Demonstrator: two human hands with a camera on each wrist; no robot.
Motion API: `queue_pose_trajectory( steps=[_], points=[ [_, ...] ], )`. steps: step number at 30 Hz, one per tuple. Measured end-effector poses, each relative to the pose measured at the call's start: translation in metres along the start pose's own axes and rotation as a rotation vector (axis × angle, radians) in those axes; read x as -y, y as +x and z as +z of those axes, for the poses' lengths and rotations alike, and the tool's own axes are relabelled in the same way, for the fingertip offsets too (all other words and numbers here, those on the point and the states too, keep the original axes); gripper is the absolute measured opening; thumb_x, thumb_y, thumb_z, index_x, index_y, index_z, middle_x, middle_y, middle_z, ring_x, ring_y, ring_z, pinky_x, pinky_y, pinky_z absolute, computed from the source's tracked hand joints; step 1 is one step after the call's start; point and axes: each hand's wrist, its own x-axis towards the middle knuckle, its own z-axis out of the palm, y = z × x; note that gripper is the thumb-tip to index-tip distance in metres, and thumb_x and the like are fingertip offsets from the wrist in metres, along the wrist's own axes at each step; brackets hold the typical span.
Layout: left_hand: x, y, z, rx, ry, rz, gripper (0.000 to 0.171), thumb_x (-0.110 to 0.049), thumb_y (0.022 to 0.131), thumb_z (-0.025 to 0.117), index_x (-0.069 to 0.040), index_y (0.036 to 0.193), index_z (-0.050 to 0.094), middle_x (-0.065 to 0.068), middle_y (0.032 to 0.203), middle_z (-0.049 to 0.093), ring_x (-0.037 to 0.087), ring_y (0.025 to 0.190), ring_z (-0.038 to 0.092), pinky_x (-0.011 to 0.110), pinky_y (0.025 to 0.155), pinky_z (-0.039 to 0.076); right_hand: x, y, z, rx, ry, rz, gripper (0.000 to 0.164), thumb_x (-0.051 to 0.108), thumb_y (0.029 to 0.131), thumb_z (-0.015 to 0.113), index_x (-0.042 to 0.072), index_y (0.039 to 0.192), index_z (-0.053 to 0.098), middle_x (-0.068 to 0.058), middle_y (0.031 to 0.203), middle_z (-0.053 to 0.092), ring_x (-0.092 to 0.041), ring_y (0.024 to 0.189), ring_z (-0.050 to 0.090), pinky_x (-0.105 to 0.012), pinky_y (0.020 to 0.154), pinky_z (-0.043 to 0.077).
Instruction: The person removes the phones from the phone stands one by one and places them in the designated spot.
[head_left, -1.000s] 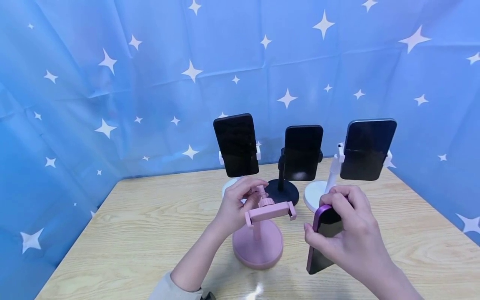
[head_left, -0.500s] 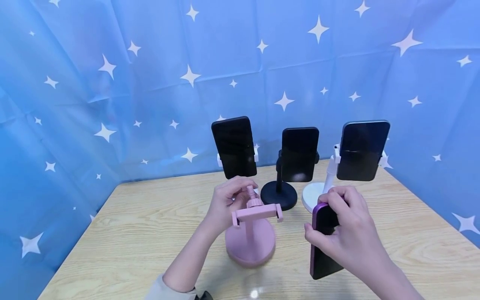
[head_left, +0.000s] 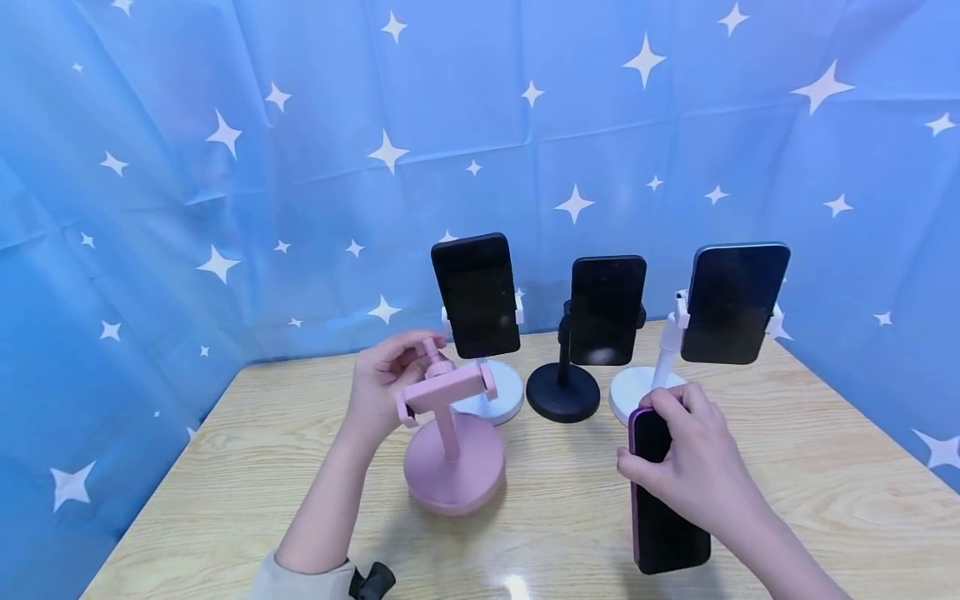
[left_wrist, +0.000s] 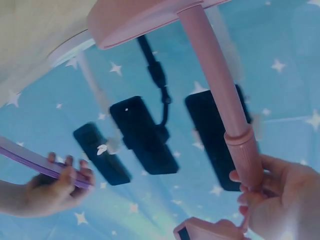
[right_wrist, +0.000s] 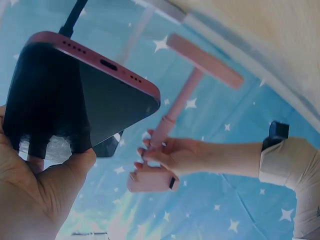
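Note:
My left hand (head_left: 378, 387) grips a pink phone stand (head_left: 454, 471) high on its post, just behind its empty clamp (head_left: 450, 388). The stand leans, and in the right wrist view its round base (right_wrist: 205, 61) shows apart from the tabletop. In my right hand (head_left: 693, 467) is a purple-edged phone (head_left: 671, 537), thumb on one long edge and fingers over the other. Its dark screen faces me, and the charging port (right_wrist: 108, 64) shows in the right wrist view. Phone and stand are apart, the phone to the right.
Behind my hands stand a white stand (head_left: 506, 392), a black stand (head_left: 562, 393) and another white stand (head_left: 633, 385), each bearing a dark phone upright. All rest on a wooden table (head_left: 300, 467). A blue star-printed curtain (head_left: 322, 167) hangs around the back and sides.
My left hand has carried the pink stand to the left, uncovering the left white base. My right hand has turned the phone so its screen faces me more squarely and sits slightly lower.

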Motion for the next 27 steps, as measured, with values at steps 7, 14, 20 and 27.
queue_pose_trajectory(
  steps=[7, 14, 20, 27],
  points=[
    [0.004, 0.005, -0.029, -0.079, 0.009, -0.122, 0.042, 0.022, 0.079, 0.051, -0.011, 0.098, 0.07, -0.01, 0.096, 0.067, 0.008, 0.085, 0.066, 0.02, 0.072, 0.052, -0.015, 0.001, 0.009, 0.119, -0.009, 0.059, 0.044, 0.017, 0.06, 0.078, 0.001, 0.095, 0.057, -0.016, 0.091, 0.05, -0.027, 0.074, 0.046, -0.033, 0.055, 0.041],
    [0.018, 0.014, -0.063, -0.099, -0.106, -0.186, 0.059, 0.028, 0.076, 0.041, -0.018, 0.093, 0.072, -0.004, 0.092, 0.069, 0.009, 0.079, 0.066, 0.014, 0.055, 0.048, -0.025, 0.0, 0.022, 0.171, -0.036, 0.081, 0.043, 0.02, 0.06, 0.076, 0.001, 0.093, 0.056, -0.017, 0.087, 0.05, -0.025, 0.068, 0.046, -0.032, 0.053, 0.038],
    [0.032, 0.018, -0.086, -0.04, -0.155, -0.242, 0.057, 0.029, 0.073, 0.036, -0.009, 0.095, 0.072, -0.001, 0.091, 0.069, 0.012, 0.079, 0.068, 0.015, 0.055, 0.049, -0.031, 0.001, 0.032, 0.213, -0.053, 0.103, 0.042, 0.022, 0.061, 0.075, 0.001, 0.09, 0.055, -0.018, 0.083, 0.049, -0.025, 0.065, 0.047, -0.033, 0.053, 0.039],
    [0.047, 0.024, -0.099, -0.035, -0.087, -0.312, 0.043, 0.023, 0.077, 0.046, -0.007, 0.094, 0.072, -0.004, 0.087, 0.07, 0.01, 0.079, 0.067, 0.015, 0.055, 0.048, -0.033, 0.001, 0.039, 0.247, -0.056, 0.107, 0.043, 0.023, 0.06, 0.075, 0.001, 0.09, 0.055, -0.018, 0.082, 0.049, -0.025, 0.065, 0.048, -0.033, 0.052, 0.038]
  ],
)
